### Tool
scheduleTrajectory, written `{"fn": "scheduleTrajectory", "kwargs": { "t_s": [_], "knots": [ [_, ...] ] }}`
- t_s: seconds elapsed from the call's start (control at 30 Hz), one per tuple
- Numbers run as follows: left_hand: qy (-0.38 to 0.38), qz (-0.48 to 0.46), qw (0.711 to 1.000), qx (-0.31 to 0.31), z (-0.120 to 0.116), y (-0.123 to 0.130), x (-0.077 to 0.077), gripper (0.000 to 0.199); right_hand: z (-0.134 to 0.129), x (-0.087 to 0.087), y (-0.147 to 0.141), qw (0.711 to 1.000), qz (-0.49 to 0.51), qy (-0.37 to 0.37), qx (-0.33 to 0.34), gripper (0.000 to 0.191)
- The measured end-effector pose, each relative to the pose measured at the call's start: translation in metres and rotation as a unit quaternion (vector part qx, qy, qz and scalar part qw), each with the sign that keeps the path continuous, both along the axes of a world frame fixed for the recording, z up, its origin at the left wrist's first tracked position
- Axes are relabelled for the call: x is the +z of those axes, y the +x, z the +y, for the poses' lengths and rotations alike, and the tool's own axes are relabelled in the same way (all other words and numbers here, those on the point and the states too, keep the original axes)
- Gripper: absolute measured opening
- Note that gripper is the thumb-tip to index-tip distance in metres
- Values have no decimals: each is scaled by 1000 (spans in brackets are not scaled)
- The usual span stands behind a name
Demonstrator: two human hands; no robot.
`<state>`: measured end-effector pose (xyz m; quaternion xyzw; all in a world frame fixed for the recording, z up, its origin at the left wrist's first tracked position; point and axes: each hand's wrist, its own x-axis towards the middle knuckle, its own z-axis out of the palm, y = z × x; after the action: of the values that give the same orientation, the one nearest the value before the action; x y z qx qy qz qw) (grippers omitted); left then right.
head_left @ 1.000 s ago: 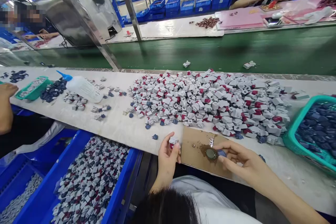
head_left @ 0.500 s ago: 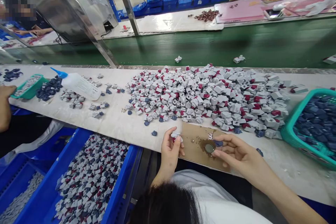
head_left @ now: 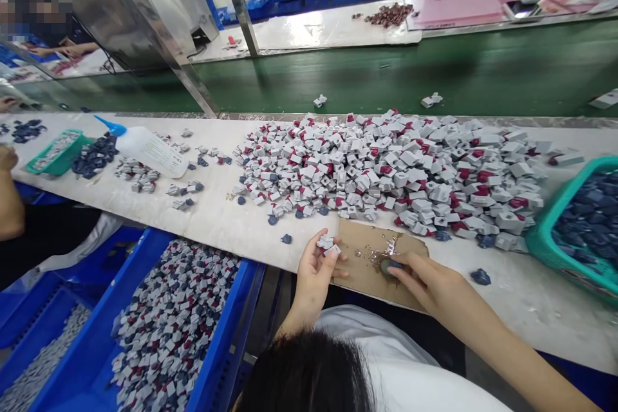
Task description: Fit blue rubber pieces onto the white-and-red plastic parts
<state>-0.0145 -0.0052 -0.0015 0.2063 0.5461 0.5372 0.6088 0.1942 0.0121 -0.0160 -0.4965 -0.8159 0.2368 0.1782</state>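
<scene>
From the head camera, I have my left hand clenched around two small white-and-red plastic pieces, pinched between thumb and fingers just above the near edge of the work table. My right hand is bent down over a piece of cardboard, its fingertips on a small dark blue piece. That spot is blurred, so I can't be sure of the grip, though the blue piece seems to sit on a dark stain. Straight ahead of both hands lies a big heap of white-and-red pieces. Beyond my right hand sits a teal basket of dark blue pieces. Left of my left hand, below the table edge, a blue crate is packed with mixed pieces. Farther left, a co-worker's hand rests on the table near a squeeze bottle.
</scene>
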Motion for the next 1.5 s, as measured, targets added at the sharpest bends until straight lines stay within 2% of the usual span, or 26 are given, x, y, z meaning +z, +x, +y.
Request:
{"fn": "scheduleTrajectory", "kwargs": {
  "t_s": [0.1, 0.23, 0.33, 0.47, 0.57, 0.67, 0.73, 0.87, 0.97, 1.03, 1.13, 1.2, 1.37, 1.5],
  "knots": [
    [-8, -39, 999, -3, 0, -1, 5, 56, 5, 0, -2, 998, -48, 33, 31, 39],
    [-13, -91, 996, 0, 1, -1, 10, 42, 11, 2, -7, 989, -103, 88, 65, 41],
    [-5, -109, 994, 8, 0, -1, 12, 39, 9, 1, -8, 985, -109, 120, 58, 41],
    [-5, -106, 994, 23, -2, 0, 13, 40, 1, -3, -7, 990, -86, 98, 46, 36],
    [-1, -108, 994, 18, -3, 1, 12, 41, -5, -7, -6, 993, -72, 94, 13, 36],
    [12, -99, 995, 11, -3, 3, 11, 39, -6, -3, -7, 1000, -16, 25, -7, 34],
    [27, -80, 996, 2, -4, 5, 11, 36, -4, 8, -9, 996, 65, -43, -43, 32],
    [67, -32, 997, -34, -6, 8, 15, 30, 3, 44, -24, 943, 258, -150, -144, 32],
    [85, -27, 994, -58, -8, 10, 19, 29, 4, 63, -39, 903, 347, -213, -138, 30],
    [90, -30, 993, -64, -8, 11, 20, 29, 2, 66, -46, 881, 385, -244, -130, 29],
    [91, -29, 993, -63, -9, 11, 21, 29, 0, 60, -51, 860, 421, -266, -107, 26],
    [93, -23, 993, -63, -9, 11, 20, 29, -1, 55, -52, 860, 428, -263, -88, 23],
    [107, 20, 992, -71, -10, 9, 20, 27, -1, 54, -49, 899, 369, -224, -78, 22],
    [119, 36, 989, -83, -12, 9, 20, 28, 2, 55, -48, 910, 349, -222, -43, 21]
  ]
}}
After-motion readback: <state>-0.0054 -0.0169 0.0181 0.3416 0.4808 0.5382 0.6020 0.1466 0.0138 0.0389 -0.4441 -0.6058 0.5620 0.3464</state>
